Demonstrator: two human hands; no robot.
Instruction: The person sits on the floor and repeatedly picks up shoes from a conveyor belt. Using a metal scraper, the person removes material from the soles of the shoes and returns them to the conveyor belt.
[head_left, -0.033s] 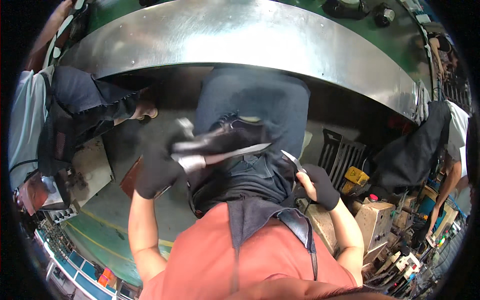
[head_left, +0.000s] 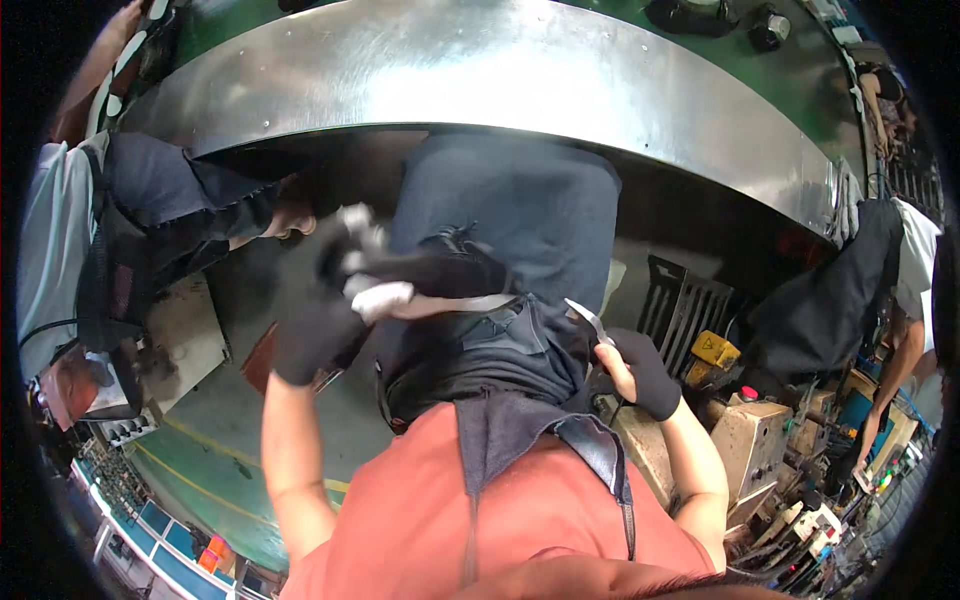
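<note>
My left hand point(head_left: 318, 300), in a dark glove with white fingertips, is blurred by motion and closed round one end of a black lace-up shoe point(head_left: 450, 268). The shoe lies sideways above my lap, its laces on the far side and a pale sole edge towards me. To the right, my right hand point(head_left: 640, 372), in a dark glove with bare thumb, is closed round a small knife point(head_left: 584, 316). Its pale, pointed blade juts up and left, apart from the shoe. The knife's handle is hidden in the hand.
A curved metal bench point(head_left: 500, 70) runs across the far side. Dark blue cloth point(head_left: 510, 190) covers my knees. Beside my right arm stands a worn machine box with a red button point(head_left: 747, 395), near a yellow part point(head_left: 713, 350). Other people sit at left and right.
My left hand has shifted the shoe a little to the left and turned it slightly. The right hand and knife stay almost in place.
</note>
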